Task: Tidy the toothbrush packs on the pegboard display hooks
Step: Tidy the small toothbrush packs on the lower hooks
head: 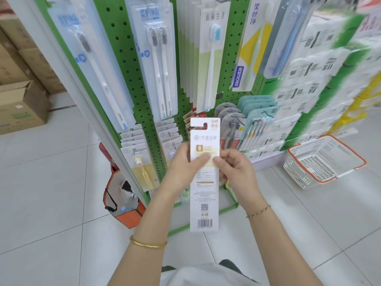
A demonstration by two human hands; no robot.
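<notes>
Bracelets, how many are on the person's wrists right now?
2. A thick gold bangle sits on the left wrist, and a thin twisted gold bracelet on the right wrist. Neither wrist is hidden.

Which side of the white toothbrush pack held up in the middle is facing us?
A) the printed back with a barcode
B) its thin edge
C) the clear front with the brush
A: the white pack shows small print, a QR code and a barcode, with no brush visible.

One held toothbrush pack point(204, 195), one white basket point(296, 172), one orange bag point(129, 218).
</notes>
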